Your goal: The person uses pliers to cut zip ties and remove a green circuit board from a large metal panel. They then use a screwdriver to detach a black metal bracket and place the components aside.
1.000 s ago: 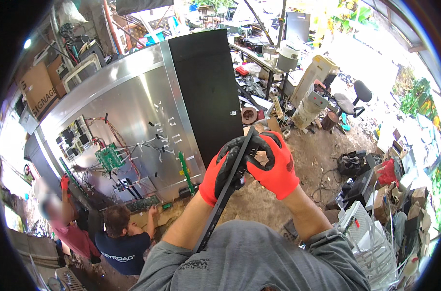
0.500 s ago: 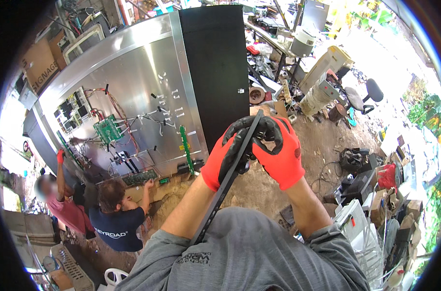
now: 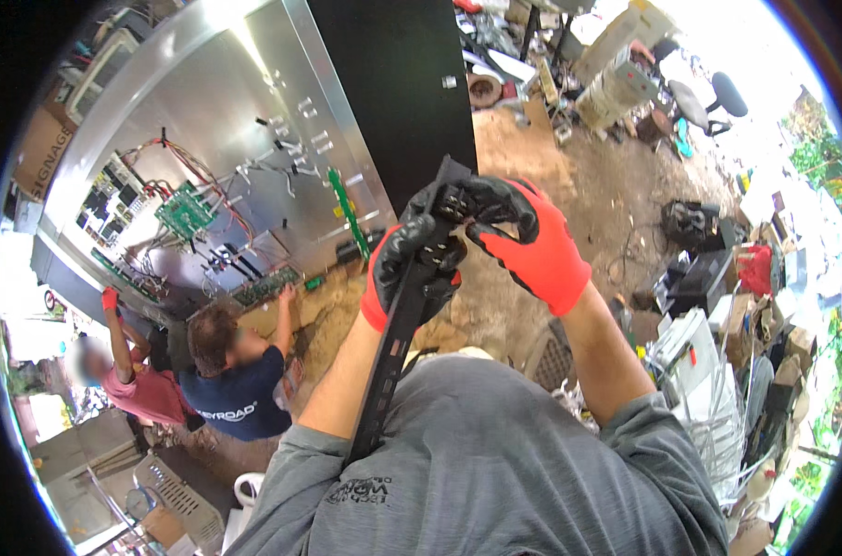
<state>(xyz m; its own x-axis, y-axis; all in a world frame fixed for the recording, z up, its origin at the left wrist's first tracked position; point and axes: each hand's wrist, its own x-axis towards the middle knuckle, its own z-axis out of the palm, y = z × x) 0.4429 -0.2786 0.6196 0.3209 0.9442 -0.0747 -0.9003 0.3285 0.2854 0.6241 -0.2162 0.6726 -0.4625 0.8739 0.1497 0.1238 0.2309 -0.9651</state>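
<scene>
A long black slotted bar (image 3: pixel 385 371) slants from my lap up between my hands, tilted so its slotted face shows. My left hand (image 3: pixel 404 269), in a red glove with black coating, is wrapped round the bar below its upper end. At that end, the gloved fingers of my right hand (image 3: pixel 530 243) curl onto the bar beside small dark fittings; the thumb stands apart from them. The exact contact of the right fingertips is partly hidden.
At the left stands a large metal panel (image 3: pixel 245 102) with circuit boards and wires, beside a black panel (image 3: pixel 384 83). Two people (image 3: pixel 240 385) work at its lower edge. A brown board (image 3: pixel 523 153) lies on the ground. Scrap and boxes (image 3: pixel 699 278) are piled to the right.
The bar has turned to show its slotted face. My left hand has shifted down and left with it, and my right fingers have moved onto its upper end. The view has shifted.
</scene>
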